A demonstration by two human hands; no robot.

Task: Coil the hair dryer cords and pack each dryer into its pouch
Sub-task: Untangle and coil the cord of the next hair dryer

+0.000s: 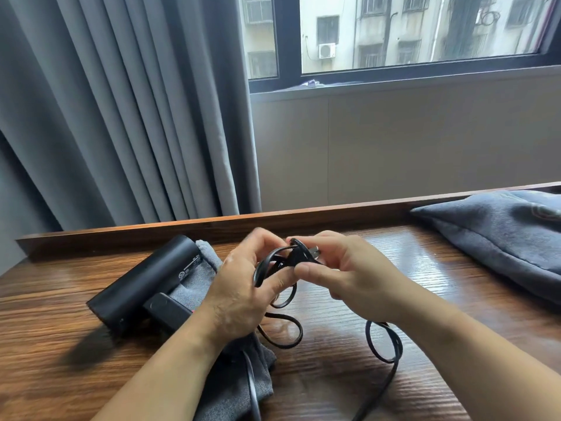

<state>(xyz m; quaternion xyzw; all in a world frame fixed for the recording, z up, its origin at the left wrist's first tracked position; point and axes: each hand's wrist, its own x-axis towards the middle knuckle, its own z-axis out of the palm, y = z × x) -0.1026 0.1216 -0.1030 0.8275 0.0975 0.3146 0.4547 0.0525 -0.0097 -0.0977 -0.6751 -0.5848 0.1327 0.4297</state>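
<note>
Both hands up over the table (pixel 431 378), mid-frame. Left hand (pixel 243 287) curled round a few loops of the black cord (pixel 301 331), right hand (pixel 349 278) pinching the plug (pixel 303 256) end. I see the remaining cord loose on the wood. Hair dryer (pixel 145 281) lies on a grey pouch (pixel 198 273) at left, second pouch (pixel 491 235) far right

Mostly dark stuff here: the hair dryer (pixel 145 284) is matte black with faint pale lettering (pixel 192 265) and a tiny red speck (pixel 190 311), and the cord (pixel 253 390) and plug (pixel 299 258) are black too. One pouch (pixel 230 387) is a heathered mid grey, while the second pouch (pixel 491 238) is a bluer slate grey. The table (pixel 45 314) is glossy warm brown wood with dark grain streaks. The curtain (pixel 121 101) is plain grey, the wall (pixel 394 141) beige and the window frame (pixel 288 38) near black.
</note>
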